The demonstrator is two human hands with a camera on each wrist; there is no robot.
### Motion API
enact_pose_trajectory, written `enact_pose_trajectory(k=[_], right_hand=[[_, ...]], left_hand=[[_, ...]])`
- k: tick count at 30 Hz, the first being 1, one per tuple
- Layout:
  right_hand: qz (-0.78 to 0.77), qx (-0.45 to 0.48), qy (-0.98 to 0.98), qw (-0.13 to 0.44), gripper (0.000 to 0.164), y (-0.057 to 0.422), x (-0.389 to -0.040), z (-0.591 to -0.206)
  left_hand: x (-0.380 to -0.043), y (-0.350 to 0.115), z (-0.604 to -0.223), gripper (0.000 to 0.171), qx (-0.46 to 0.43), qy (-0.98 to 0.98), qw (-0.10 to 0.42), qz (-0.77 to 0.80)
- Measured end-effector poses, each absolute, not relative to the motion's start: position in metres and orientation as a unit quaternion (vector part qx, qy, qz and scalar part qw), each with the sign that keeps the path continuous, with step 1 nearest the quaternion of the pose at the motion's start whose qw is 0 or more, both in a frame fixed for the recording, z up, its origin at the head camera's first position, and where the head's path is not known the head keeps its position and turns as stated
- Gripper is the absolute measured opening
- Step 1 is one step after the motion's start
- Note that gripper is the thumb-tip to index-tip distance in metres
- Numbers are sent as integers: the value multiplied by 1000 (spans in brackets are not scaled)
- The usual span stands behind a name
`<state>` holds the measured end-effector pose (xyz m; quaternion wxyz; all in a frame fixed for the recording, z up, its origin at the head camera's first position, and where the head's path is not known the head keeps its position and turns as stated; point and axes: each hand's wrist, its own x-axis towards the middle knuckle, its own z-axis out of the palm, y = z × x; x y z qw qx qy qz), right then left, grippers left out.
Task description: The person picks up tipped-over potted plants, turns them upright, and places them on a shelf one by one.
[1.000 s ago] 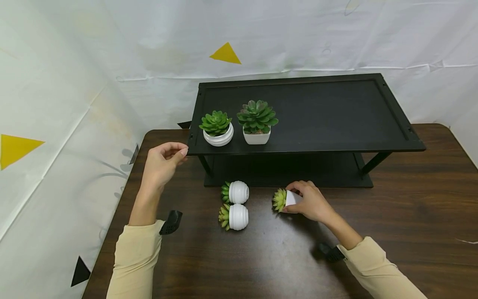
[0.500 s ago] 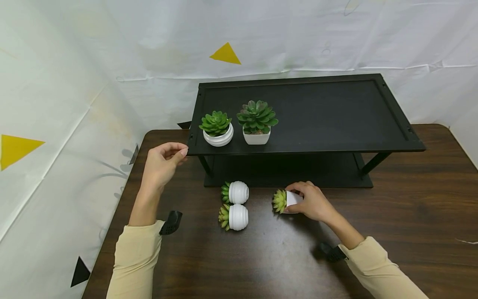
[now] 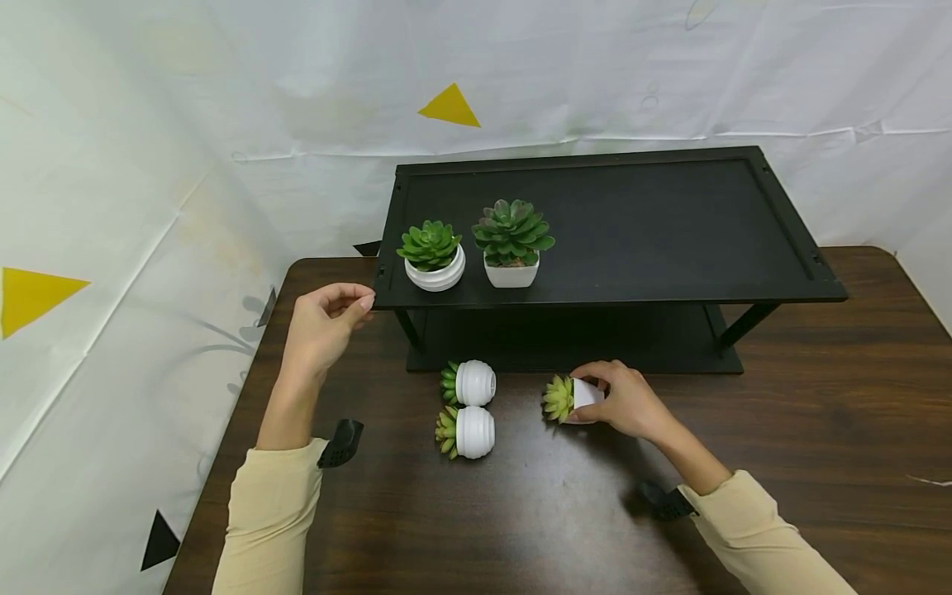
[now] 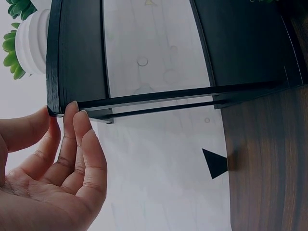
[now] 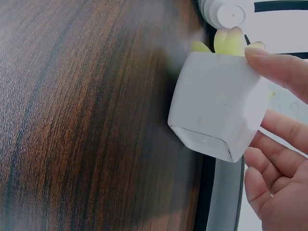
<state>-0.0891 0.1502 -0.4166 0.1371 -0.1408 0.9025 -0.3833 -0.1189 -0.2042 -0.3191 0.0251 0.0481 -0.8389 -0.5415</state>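
In the head view my right hand [image 3: 621, 401] grips a small potted succulent [image 3: 587, 397] that lies on its side, its yellow-green leaves pointing left. Thumb and fingers hold opposite sides of the square white pot [image 5: 216, 96] in the right wrist view, where its base faces the camera. My left hand [image 3: 320, 326] pinches the front left corner of the black two-tier shelf [image 3: 654, 223] between thumb and fingertips; the left wrist view shows the thumb [image 4: 29, 127] on that corner. Two round-potted succulents, one green [image 3: 476, 383] and one reddish-green [image 3: 476, 432], lie sideways between the hands.
On the shelf's upper tier stand two upright succulents, one in a round ribbed pot [image 3: 435, 271] and one in a square pot [image 3: 511, 274]. The dark wooden table [image 3: 840, 430] carries everything. White sheeting [image 3: 632, 74] closes off the back and left side.
The right hand has shifted very slightly to the right along with the square-potted succulent. The left hand, the shelf and the other plants stay where they were.
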Motion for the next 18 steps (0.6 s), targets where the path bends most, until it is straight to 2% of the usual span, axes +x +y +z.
enact_pose_trajectory(k=[18], right_hand=[[-400,-156,893,137,49,161,-92,-417]], left_hand=[[-118,-204,-319,24,46,-840,25,-539]])
